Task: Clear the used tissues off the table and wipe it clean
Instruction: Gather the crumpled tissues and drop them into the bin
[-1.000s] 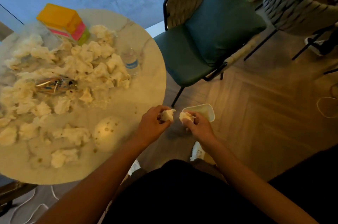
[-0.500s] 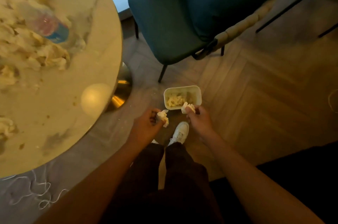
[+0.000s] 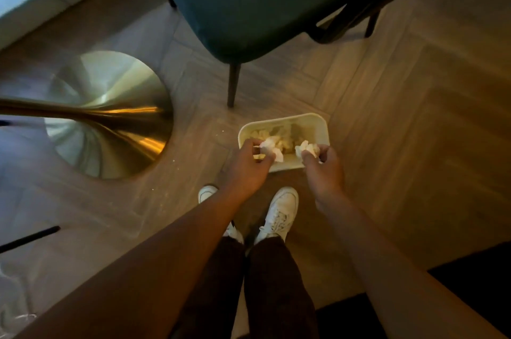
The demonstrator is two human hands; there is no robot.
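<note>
A small white bin (image 3: 320, 124) stands on the wooden floor with crumpled tissues inside. My left hand (image 3: 249, 166) is over its near left edge, holding a crumpled white tissue (image 3: 270, 146). Over the near right edge, my right hand (image 3: 325, 167) grips a second crumpled tissue (image 3: 307, 148). Both tissues hang above the bin's opening. The table top is out of view.
The table's brass pedestal base (image 3: 110, 114) fills the left. A dark green chair (image 3: 249, 1) stands just behind the bin, one leg (image 3: 233, 84) close to it. My white shoes (image 3: 282, 214) are right in front of the bin. Small crumbs dot the floor.
My view has dropped from the table top to the floor. Both hands carried their tissues down and forward, from the table edge to over the bin.
</note>
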